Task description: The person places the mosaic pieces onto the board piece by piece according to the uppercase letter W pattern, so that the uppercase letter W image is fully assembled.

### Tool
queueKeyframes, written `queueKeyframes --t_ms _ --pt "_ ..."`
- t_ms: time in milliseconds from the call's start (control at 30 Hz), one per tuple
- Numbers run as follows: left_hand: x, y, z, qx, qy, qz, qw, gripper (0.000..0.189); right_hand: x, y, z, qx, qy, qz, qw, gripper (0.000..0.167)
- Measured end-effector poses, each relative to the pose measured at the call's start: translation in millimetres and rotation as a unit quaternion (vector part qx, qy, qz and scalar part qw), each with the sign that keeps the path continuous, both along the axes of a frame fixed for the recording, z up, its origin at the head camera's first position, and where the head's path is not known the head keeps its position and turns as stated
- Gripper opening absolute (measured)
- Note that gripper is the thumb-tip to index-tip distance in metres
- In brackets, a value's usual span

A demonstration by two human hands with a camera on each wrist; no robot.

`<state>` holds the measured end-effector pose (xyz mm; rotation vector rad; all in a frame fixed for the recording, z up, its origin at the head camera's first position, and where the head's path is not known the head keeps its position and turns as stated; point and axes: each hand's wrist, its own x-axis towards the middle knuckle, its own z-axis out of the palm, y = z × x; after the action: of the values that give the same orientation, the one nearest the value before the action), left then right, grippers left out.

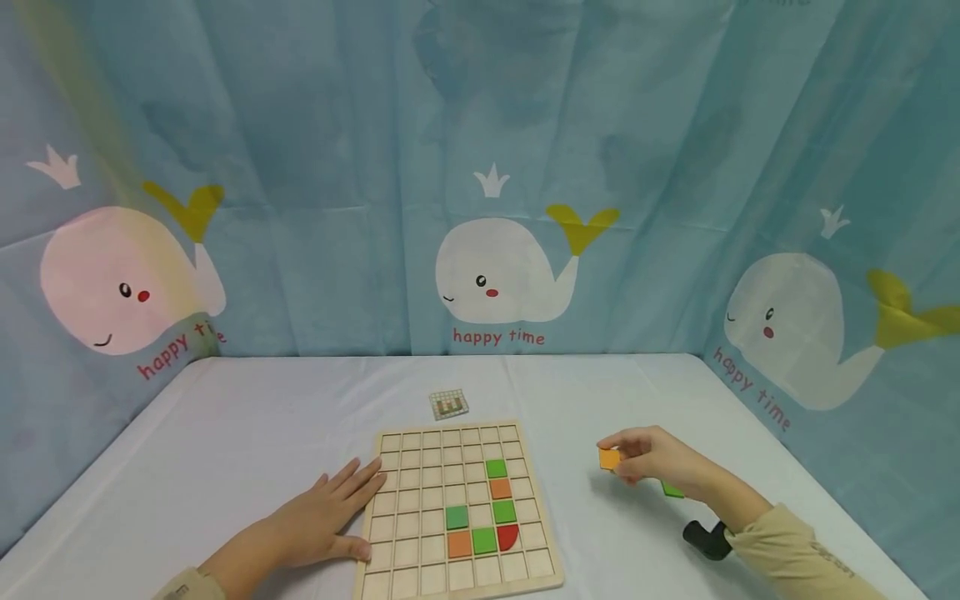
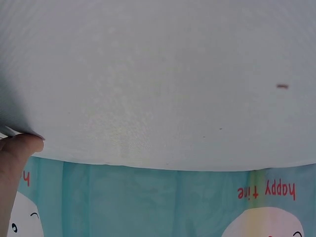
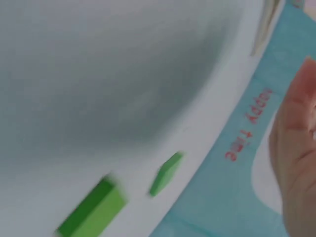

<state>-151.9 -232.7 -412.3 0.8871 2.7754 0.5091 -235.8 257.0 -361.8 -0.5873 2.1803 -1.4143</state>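
My right hand (image 1: 651, 457) pinches an orange square tile (image 1: 609, 459) between thumb and fingers, above the cloth to the right of the wooden grid board (image 1: 551, 546). My left hand (image 1: 330, 515) lies with fingers spread, its fingertips and thumb on the board's left edge. Several tiles sit in the board's cells: a green tile (image 1: 496, 468) above an orange tile (image 1: 500, 488), more green and orange squares below, and a red rounded tile (image 1: 507, 537). In the right wrist view, the right hand (image 3: 298, 153) shows only in part at the right edge, its tile hidden.
Beyond the board lies a small pattern card (image 1: 448, 404). Under the right wrist is a green tile (image 1: 672, 489); the right wrist view shows a green block (image 3: 94, 207) and a thinner green piece (image 3: 166, 174). A black object (image 1: 707, 540) is beside the right sleeve. A whale-print curtain (image 1: 322, 208) encloses the table.
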Motion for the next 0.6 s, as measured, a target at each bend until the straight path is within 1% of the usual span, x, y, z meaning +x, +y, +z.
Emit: queueKeyframes --t_ms 67,167,267,433,600 --pt "-0.2 -0.2 0.0 0.0 0.0 -0.001 1.0 0.093 1.4 -6.7 2.4 -0.002 -0.01 -0.024 0.9997 0.049" --pt "-0.8 -0.3 -0.3 0.001 0.001 -0.003 1.0 0.093 3.2 -17.2 5.0 -0.004 -0.02 -0.059 0.9981 0.046" --pt "-1.3 0.1 -0.4 -0.001 0.002 -0.003 1.0 0.093 4.8 -26.3 6.7 -0.007 -0.027 -0.075 0.9968 0.041" --pt "-0.7 0.6 -0.1 -0.002 -0.001 0.001 1.0 0.094 5.7 -35.9 7.5 -0.014 -0.03 -0.077 0.9965 0.041" --pt "0.1 0.2 -0.4 -0.005 0.0 0.002 1.0 0.094 4.2 -42.4 7.9 -0.016 -0.022 -0.079 0.9965 0.042"
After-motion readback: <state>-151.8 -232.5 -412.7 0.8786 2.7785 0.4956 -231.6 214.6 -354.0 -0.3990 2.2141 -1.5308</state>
